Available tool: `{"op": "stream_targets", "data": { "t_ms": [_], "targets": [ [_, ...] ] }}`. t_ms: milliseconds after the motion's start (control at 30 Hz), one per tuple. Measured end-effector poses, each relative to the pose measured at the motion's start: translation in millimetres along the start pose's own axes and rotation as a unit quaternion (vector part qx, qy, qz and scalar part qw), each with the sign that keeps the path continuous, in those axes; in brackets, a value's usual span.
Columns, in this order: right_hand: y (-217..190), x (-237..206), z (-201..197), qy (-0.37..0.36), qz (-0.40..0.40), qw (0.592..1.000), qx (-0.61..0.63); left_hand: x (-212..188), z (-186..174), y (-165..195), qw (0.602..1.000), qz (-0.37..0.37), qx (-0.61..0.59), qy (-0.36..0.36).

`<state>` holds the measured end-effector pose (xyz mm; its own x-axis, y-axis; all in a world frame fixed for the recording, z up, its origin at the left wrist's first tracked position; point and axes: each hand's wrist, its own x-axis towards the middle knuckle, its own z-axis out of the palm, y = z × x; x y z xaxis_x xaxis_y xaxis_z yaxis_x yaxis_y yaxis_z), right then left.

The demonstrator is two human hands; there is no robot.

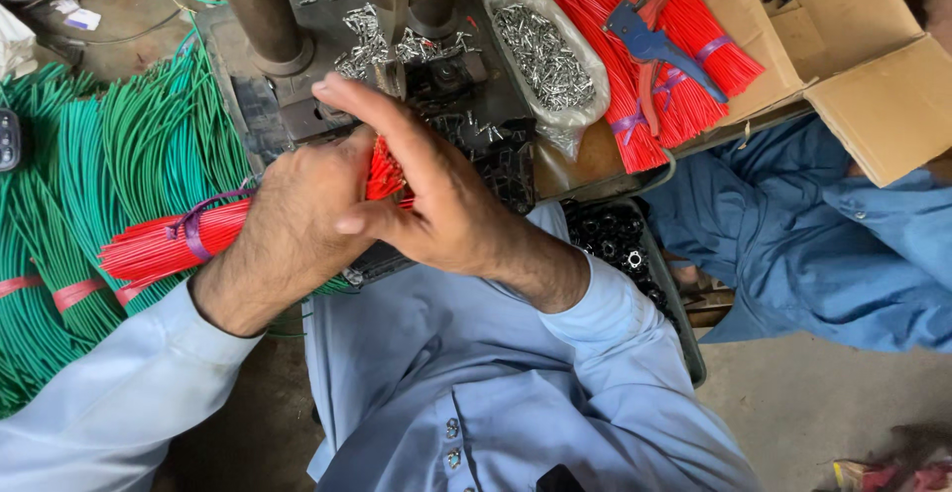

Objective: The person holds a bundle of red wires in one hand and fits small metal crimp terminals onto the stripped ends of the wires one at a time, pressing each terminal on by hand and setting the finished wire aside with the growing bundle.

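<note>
In the middle of the view, just near of a dark metal press [397, 16], both hands together on 1 bundle of red wires [164, 244]: left hand [297, 224] clamped around its middle, right hand [426, 194] curled over the cut ends with the forefinger stretched far. Bundle tied with a purple band, tail pointing left over coils of green wire [119, 155] that crowd the whole left edge. Little free room: press base littered with small shiny metal terminals, a clear bag of terminals [545, 56] just right of it. Farther right, a second red wire bundle [654, 46] under a blue and red hand tool [650, 41], lying in an open cardboard box [883, 105]. Another person's blue clothing at right; grey concrete floor near right.
</note>
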<state>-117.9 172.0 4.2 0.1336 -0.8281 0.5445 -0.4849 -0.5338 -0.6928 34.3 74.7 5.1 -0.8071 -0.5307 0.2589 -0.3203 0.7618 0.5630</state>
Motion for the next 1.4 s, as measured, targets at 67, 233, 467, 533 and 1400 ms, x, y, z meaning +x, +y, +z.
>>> {"op": "stream_targets", "data": {
  "t_ms": [67,233,467,533,1400],
  "targets": [
    [2,-5,-10,0.004,0.007,0.994,0.112,0,-8,-2,1.0,0.028,-0.002,0.011],
    [20,-21,-27,-0.028,0.052,0.994,-0.093,10,-34,-7,0.991,-0.04,-0.129,-0.008],
    [40,-33,-16,-0.042,-0.021,0.959,-0.279,37,-41,-15,0.985,-0.01,-0.17,0.022],
    [37,-35,-14,-0.043,-0.019,0.956,-0.289,45,-39,-20,0.973,-0.077,-0.218,-0.002],
    [40,-51,-98,0.006,0.203,0.949,-0.24,72,-21,-48,0.949,-0.06,-0.301,-0.072]
  ]
}}
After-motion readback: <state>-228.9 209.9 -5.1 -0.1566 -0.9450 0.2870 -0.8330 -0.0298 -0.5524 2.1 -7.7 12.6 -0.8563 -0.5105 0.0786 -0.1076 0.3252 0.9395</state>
